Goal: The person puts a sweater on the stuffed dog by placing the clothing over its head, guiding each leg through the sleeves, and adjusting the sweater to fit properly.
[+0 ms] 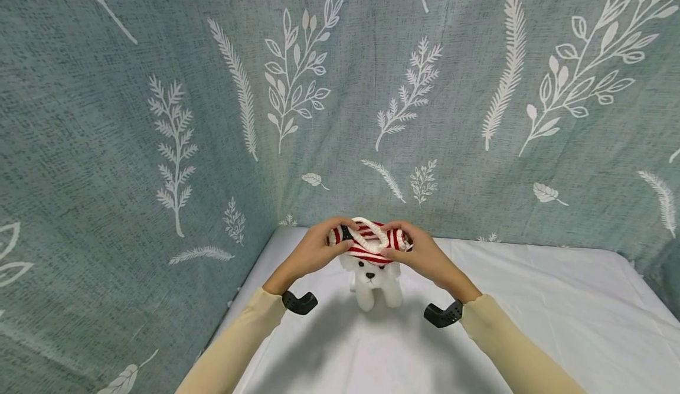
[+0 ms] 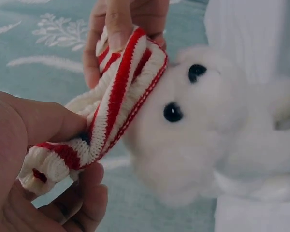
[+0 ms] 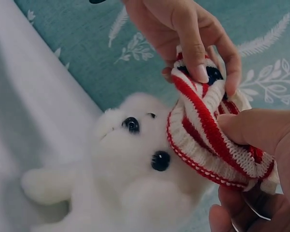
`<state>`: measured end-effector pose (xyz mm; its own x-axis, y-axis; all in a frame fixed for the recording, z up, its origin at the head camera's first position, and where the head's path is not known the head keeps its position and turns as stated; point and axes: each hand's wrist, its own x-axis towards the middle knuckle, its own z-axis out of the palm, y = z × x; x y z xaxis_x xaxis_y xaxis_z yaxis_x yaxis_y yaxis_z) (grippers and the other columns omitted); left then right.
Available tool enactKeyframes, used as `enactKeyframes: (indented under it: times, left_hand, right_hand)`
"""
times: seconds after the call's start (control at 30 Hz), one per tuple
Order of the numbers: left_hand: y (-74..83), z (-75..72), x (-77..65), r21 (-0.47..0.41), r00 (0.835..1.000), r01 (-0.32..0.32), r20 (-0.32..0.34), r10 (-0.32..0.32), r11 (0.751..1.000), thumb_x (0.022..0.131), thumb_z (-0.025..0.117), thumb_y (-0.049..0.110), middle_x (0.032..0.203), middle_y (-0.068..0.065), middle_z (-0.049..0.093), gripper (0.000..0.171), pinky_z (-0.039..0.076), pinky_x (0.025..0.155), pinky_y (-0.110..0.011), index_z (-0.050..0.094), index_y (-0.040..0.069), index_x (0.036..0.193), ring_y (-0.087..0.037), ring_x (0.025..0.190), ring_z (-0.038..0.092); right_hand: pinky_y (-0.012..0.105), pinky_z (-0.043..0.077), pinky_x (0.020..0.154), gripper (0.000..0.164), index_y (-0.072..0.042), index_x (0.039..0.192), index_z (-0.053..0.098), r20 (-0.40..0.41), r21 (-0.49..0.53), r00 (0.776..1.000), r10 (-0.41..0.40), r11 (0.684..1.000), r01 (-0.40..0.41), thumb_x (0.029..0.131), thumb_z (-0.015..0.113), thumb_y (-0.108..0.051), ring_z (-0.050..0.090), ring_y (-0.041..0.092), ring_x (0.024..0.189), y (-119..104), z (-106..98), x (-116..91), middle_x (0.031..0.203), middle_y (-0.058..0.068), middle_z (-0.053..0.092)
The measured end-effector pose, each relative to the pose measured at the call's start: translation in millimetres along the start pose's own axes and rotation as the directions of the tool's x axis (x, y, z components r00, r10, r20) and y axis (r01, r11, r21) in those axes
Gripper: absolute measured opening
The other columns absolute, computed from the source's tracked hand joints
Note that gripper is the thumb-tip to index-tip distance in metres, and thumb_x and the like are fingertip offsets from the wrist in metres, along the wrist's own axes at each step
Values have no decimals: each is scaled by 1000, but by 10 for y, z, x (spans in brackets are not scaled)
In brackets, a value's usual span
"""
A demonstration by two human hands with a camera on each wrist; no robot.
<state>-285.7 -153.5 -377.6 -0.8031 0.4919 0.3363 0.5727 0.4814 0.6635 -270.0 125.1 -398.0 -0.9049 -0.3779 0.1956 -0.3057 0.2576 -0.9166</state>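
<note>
A white plush dog (image 1: 365,295) stands upright on the white surface, facing the head camera. At the top of its head, above its black eyes, sits a small red-and-white striped knitted sweater (image 2: 117,94) with a thick white neck band. My left hand (image 1: 319,245) pinches one side of the sweater between thumb and fingers, near a dark blue patch (image 3: 214,75). On the other side my right hand (image 1: 419,249) grips it the same way, thumb on top in the right wrist view. The sweater's lower edge lies against the dog's head (image 3: 130,159); the ears' tops are hidden.
A white cloth (image 1: 531,299) covers the surface under the dog. Blue-green curtains (image 1: 340,116) with white leaf prints hang close behind and at the left. Black wrist mounts (image 1: 300,303) sit on both forearms.
</note>
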Motion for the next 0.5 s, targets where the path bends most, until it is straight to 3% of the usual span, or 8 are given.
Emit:
enactKeyframes:
  times: [0.17,0.33,0.4,0.5]
  left_hand:
    - [-98,11,-13,-114,996,84,29,-81,990,102,68,28,108,-4,60,36,47,64,-39,60,31,136,-27,74,53]
    - [-172,47,-19,-254,976,219,79,-205,942,102,66,34,121,-10,58,53,53,77,-44,42,35,150,-25,90,60]
    - [-200,57,-3,-298,969,246,95,-228,922,104,62,38,123,-10,59,49,53,83,-45,45,28,148,-26,95,61]
    - [-233,61,27,-353,960,279,114,-255,893,105,58,44,123,-11,61,44,50,90,-46,56,18,141,-27,101,58]
  right_hand:
    - [39,52,88,49,-19,139,58,-5,-16,999,42,999,-43,95,77,-27,57,26,114,33,58,36,140,10,54]
    - [47,48,98,48,-18,139,57,-13,-23,995,97,995,-97,98,72,-37,52,29,129,42,104,58,147,11,50]
    - [48,47,98,49,-18,140,57,-27,-19,992,120,993,-121,100,67,-45,51,29,128,27,121,76,144,10,52]
    - [44,49,93,53,-16,141,58,-55,13,984,167,986,-166,103,58,-52,55,26,115,3,144,108,128,11,57]
